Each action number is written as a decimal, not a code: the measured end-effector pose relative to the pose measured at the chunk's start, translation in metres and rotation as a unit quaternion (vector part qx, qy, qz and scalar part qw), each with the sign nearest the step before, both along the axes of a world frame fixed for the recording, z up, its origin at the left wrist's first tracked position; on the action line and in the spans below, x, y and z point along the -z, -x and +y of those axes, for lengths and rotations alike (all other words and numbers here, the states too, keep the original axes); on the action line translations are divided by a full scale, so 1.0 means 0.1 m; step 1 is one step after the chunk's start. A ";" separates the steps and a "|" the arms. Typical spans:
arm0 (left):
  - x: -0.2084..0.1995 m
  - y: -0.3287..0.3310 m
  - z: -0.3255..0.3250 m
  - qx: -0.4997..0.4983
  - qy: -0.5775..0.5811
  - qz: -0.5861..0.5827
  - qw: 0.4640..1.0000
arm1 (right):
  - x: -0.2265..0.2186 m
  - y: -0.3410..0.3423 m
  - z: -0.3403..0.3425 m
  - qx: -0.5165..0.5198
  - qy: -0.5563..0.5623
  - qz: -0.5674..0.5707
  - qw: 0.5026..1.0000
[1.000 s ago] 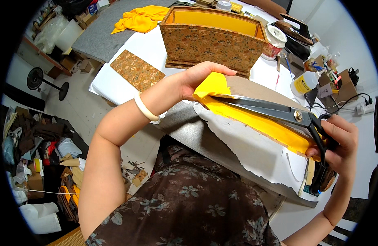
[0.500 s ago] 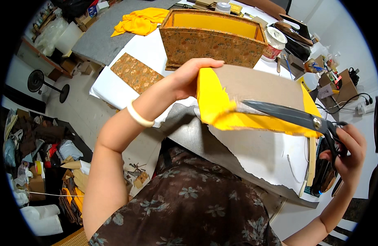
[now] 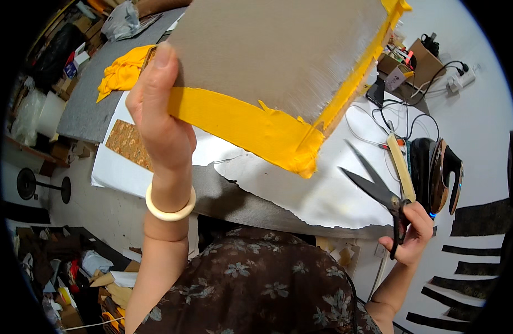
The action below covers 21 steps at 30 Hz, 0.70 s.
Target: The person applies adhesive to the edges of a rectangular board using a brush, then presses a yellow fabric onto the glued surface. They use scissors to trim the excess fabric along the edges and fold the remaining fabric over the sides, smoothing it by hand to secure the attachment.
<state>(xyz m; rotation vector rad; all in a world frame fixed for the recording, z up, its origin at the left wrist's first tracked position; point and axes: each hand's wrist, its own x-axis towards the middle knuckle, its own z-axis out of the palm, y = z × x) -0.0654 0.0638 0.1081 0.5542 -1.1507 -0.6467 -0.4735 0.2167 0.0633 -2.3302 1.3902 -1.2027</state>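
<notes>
My left hand point(image 3: 163, 119) grips the left edge of a grey-brown board point(image 3: 256, 50), thumb on its face, holding it up and tilted over the table. Yellow fabric point(image 3: 228, 119) is folded over the board's near and right edges, bunched at the corner between them, with a small frayed bit at its inner edge. My right hand point(image 3: 412, 234) has its fingers through the handles of black scissors point(image 3: 379, 192). Their blades are spread apart, pointing toward that corner without touching it. The board hides most of the table's far side.
White paper point(image 3: 345, 206) and a torn-edged grey sheet point(image 3: 240, 206) cover the table. A patterned panel point(image 3: 126, 143) and crumpled yellow cloth point(image 3: 123, 72) lie left. At right are a pale strip point(image 3: 401, 167), an iron point(image 3: 445, 172) and cables point(image 3: 407, 114). A fan point(image 3: 42, 186) stands on the floor.
The board has come up closer and turned, its fabric corner now facing the scissors. The scissors have drawn away from the fabric, and their blades have opened. The view has shifted.
</notes>
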 end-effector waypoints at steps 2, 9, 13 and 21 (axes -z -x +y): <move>-0.02 0.06 -0.02 -0.002 0.011 0.001 1.000 | 0.00 -0.09 -0.05 -0.001 0.013 0.003 1.000; -0.01 0.15 0.03 -0.059 0.007 0.006 0.998 | -0.02 -0.22 -0.25 -0.014 0.029 0.010 0.999; 0.02 0.10 0.01 -0.046 0.010 0.023 0.999 | -0.05 -0.27 -0.31 -0.023 0.035 0.032 0.999; 0.06 0.06 -0.03 -0.043 0.004 0.007 0.999 | -0.16 -0.32 -0.37 -0.018 0.038 0.083 0.996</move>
